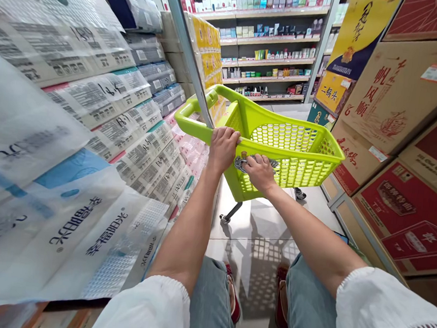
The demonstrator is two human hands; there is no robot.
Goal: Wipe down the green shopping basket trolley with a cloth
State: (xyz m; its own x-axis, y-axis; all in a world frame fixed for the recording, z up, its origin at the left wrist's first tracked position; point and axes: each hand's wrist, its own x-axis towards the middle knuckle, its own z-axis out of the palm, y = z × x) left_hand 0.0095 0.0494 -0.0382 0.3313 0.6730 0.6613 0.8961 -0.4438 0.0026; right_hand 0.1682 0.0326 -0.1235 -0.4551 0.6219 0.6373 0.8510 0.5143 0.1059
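Green cart (297, 156) mid-aisle, just ahead
Wrapped packs (129, 138) pile up left, left hand (223, 145) curls shut around the cart's near rim, right hand (259, 172) lies bent over the grey patterned thing (240, 163) (pinching it? can't tell), cartons (408, 96) stacked right.

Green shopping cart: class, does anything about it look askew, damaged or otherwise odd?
No damage shows, but the green cart stands askew, its handle off to the left. The left hand holds the rim beside it; the right hand rests on the side, over a patterned band.
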